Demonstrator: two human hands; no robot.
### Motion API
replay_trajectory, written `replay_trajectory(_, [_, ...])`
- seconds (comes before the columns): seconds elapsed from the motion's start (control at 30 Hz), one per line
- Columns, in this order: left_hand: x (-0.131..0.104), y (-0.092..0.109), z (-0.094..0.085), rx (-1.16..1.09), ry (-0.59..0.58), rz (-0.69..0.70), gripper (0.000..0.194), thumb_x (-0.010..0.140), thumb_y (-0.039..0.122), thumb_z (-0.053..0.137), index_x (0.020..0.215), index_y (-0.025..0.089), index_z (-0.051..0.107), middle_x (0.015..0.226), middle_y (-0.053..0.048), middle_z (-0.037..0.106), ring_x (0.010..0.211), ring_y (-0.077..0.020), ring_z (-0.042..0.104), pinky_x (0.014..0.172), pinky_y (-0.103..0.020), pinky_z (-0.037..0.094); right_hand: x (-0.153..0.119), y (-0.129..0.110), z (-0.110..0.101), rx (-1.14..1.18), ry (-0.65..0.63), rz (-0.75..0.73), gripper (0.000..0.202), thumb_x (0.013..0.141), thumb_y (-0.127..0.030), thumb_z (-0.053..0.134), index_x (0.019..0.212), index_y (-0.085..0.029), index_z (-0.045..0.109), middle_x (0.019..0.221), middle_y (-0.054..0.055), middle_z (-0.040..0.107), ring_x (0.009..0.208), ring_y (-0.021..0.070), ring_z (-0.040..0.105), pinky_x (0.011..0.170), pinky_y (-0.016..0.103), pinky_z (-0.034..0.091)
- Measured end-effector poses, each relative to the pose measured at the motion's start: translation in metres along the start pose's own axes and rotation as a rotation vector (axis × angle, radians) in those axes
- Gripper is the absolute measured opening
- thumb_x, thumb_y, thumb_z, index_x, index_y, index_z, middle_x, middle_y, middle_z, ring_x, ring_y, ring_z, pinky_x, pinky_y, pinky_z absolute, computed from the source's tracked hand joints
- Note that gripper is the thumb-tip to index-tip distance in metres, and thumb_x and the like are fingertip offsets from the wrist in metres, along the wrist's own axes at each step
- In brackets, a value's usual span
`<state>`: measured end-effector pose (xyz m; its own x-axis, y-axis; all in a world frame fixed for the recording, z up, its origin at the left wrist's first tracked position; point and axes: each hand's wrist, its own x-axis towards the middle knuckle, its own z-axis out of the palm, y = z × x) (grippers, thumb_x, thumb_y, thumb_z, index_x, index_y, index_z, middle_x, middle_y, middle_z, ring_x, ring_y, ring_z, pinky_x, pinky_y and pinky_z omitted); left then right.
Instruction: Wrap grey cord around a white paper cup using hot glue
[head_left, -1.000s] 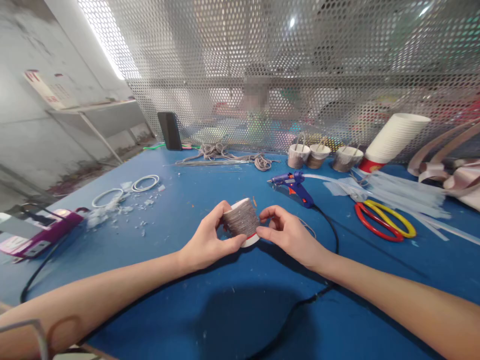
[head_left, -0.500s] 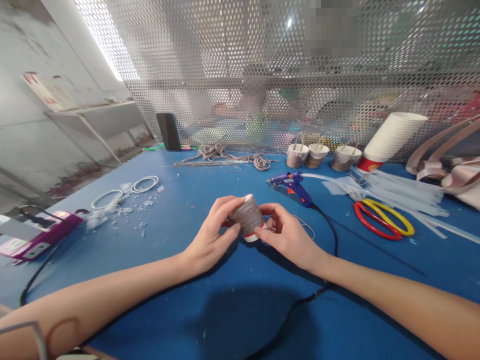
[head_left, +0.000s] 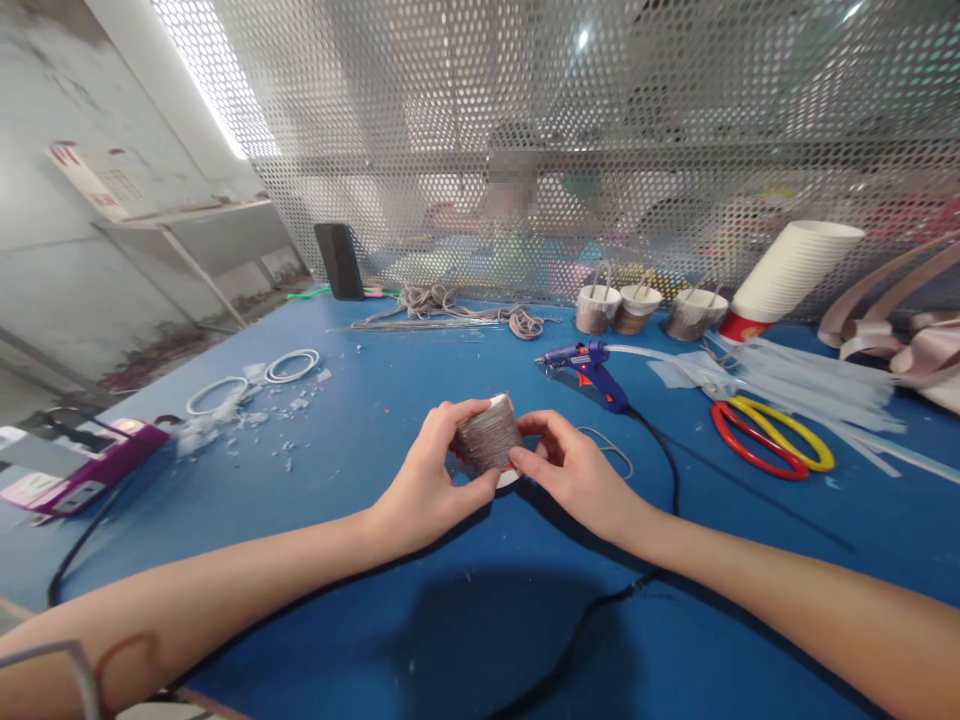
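Note:
A paper cup [head_left: 487,437] wound with thin grey cord is held tilted above the blue table. White paper and a bit of red show at its edges. My left hand [head_left: 430,465] grips it from the left, fingers on its upper end and thumb along its lower edge. On the right side, my right hand [head_left: 564,465] pinches at the cup's lower edge, with thumb and fingertips on the winding. A loose loop of grey cord [head_left: 616,455] lies on the table behind that hand. Whether the right fingertips pinch cord or only cup is hard to make out.
Beyond my hands lie a blue glue gun [head_left: 589,368] with a black cable and red-yellow scissors [head_left: 780,440]. Cord-wrapped cups [head_left: 598,312], a leaning cup stack [head_left: 799,270], cord bundles [head_left: 427,300] and a phone [head_left: 339,262] stand behind. A purple power strip [head_left: 97,470] sits left.
My left hand has shifted its grip, its thumb sliding right along the cup's lower edge. The cup has turned slightly between my hands; my right hand stays at the same edge.

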<state>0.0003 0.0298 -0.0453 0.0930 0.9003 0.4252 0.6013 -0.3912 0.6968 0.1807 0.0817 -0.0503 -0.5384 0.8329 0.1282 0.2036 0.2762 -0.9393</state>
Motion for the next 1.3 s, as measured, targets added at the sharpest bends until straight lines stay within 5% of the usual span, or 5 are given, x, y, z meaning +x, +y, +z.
replay_trajectory(0.2, [0.000,-0.002,-0.001,0.008,0.023,-0.003,0.051,0.077,0.019,0.063,0.123,0.027,0.043,0.110,-0.005,0.055,0.088,-0.0170,0.056,0.075,-0.034,0.051,-0.001,-0.002,-0.003,-0.080,0.005,-0.016,0.026,0.086,-0.034,0.055,0.106,-0.017,0.055,0.066,-0.003,0.050,0.058,0.0134,0.047,0.055,0.028,0.040])
replay_trajectory(0.37, [0.000,-0.007,-0.001,0.042,0.062,0.005,0.052,0.076,0.016,0.062,0.123,0.026,0.044,0.107,-0.005,0.055,0.088,-0.0170,0.055,0.071,-0.031,0.050,-0.004,-0.002,-0.005,-0.306,0.096,-0.288,0.010,0.082,-0.023,0.059,0.092,-0.019,0.057,0.085,0.003,0.058,0.070,0.0147,0.053,0.064,0.029,0.045])
replay_trajectory(0.7, [0.003,-0.008,-0.005,0.034,0.158,-0.040,0.052,0.075,0.020,0.062,0.123,0.024,0.045,0.108,-0.005,0.055,0.085,-0.0157,0.055,0.071,-0.031,0.050,-0.016,-0.011,-0.014,-0.381,-0.050,-0.530,0.009,0.089,-0.025,0.056,0.088,-0.021,0.063,0.093,0.007,0.069,0.086,0.0195,0.062,0.079,0.035,0.048])
replay_trajectory(1.1, [0.019,-0.009,-0.025,-0.105,0.295,-0.195,0.047,0.071,0.024,0.064,0.114,0.023,0.046,0.099,-0.001,0.056,0.075,-0.0117,0.056,0.072,-0.030,0.051,0.021,0.026,-0.087,-0.609,0.467,-0.303,0.045,0.089,-0.044,0.040,0.050,-0.024,0.031,0.047,-0.002,0.038,0.048,0.0141,0.040,0.054,0.030,0.033])
replay_trajectory(1.3, [0.023,-0.019,-0.024,-0.092,0.276,-0.230,0.046,0.071,0.023,0.063,0.114,0.023,0.046,0.096,0.000,0.057,0.076,-0.0119,0.056,0.071,-0.029,0.051,0.040,0.051,-0.099,-0.635,0.520,-0.045,0.042,0.075,-0.057,0.056,0.090,-0.018,0.060,0.086,0.009,0.067,0.071,0.0233,0.060,0.066,0.035,0.046])
